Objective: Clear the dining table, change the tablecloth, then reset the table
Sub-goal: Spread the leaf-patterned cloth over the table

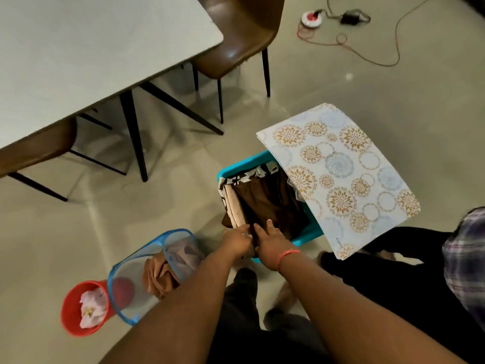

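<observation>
We stand over a pale tiled floor (341,88), both arms reaching down. Our left hand (236,241) and right hand (271,241) meet at the near rim of a blue bin (307,239). Each grip has its fingers laid forward on the folded cloths; whether either pinches a fold we cannot tell, as the fingertips sink among the layers.

Just under the grips lies the brown cloth (270,203), folded flat in the bin, with a beige cloth (233,203) standing on edge to the left of it and a black-and-white patterned one (249,177) beyond. We judge these soft and light, apt to sag and unfold if lifted by one corner, so a hold along the near folded edge with both hands looks best.

Right of the grips a patterned mat (341,174) leans over the bin's far side and overhangs it; it looks stiff and could slide off if the bin is jogged. Left and nearer us sit a mesh hamper (136,282) holding a tan cloth, and a red bucket (76,311).

Farther off, up and left, the bench (91,48) shows bare, chairs (236,43) tucked at it, with open floor between. Cables (367,43) lie far beyond.
</observation>
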